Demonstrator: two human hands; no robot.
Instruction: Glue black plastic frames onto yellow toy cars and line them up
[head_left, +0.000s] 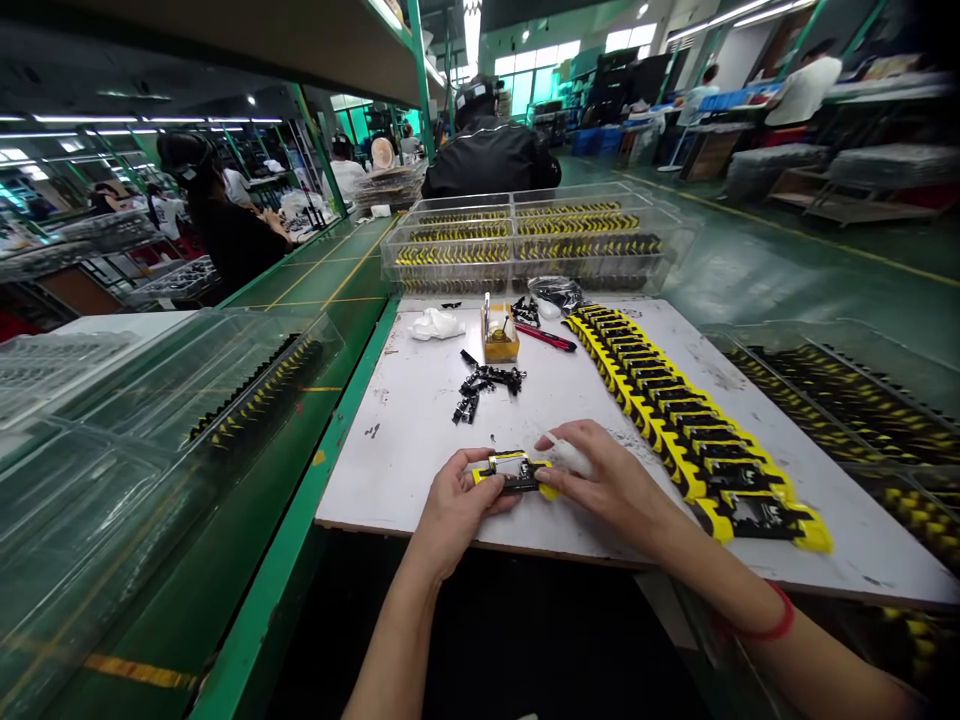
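My left hand [459, 500] grips a yellow-and-black plastic part [517, 488] at its left end, near the front of the white work board. The part has an open frame along its top and small metal pieces inside. My right hand [600, 480] is closed around a whitish, translucent thing with a thin tip [568, 455], whose kind I cannot make out. Its thumb touches the right end of the part. Beyond the hands lies a loose heap of small black pieces [487, 382]. To the right runs a long row of similar yellow-and-black parts [675, 410].
At the back of the board [405, 420] are a small yellowish box [499, 345], a red cutter knife [551, 338], crumpled white material [436, 324] and a black bag [555, 293]. Clear trays of parts [517, 245] stand behind. Another tray [262, 390] rests on the green bench. Other people sit beyond.
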